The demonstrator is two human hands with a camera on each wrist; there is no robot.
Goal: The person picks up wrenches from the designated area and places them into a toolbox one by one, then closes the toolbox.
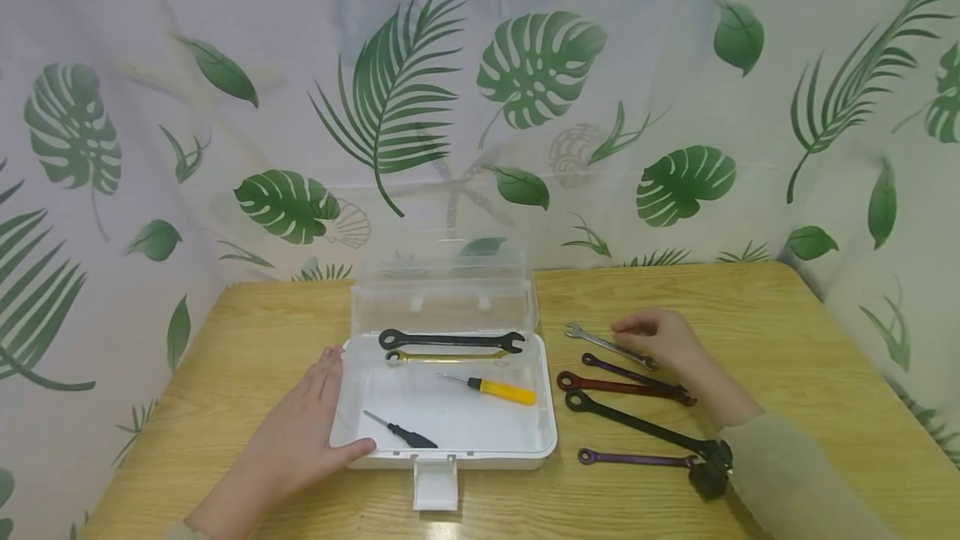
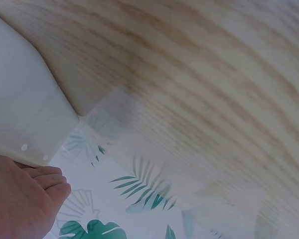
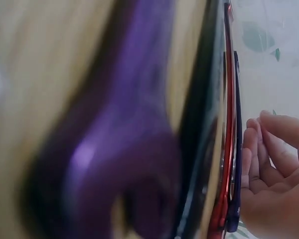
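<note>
My left hand (image 1: 303, 423) rests against the left side of a white toolbox (image 1: 547, 432), its thumb on the front rim. In the left wrist view, its fingertips touch the box's outer wall (image 2: 30, 99). My right hand (image 1: 667, 344) hovers over a silver wrench (image 1: 611, 345) on the table. Its fingers are loosely bent with thumb and forefinger tips close together, and nothing shows between them. Inside the box lie a black wrench (image 1: 450, 341), a gold wrench (image 1: 450, 357), a yellow-handled screwdriver (image 1: 506, 392) and a black screwdriver (image 1: 408, 436).
Right of the box lie a dark purple wrench (image 1: 626, 369), a red wrench (image 1: 615, 387), a large black wrench (image 1: 637, 421) and another purple wrench (image 1: 637, 459). The clear lid (image 1: 442, 307) stands raised behind the box; its white latch (image 1: 436, 486) hangs in front.
</note>
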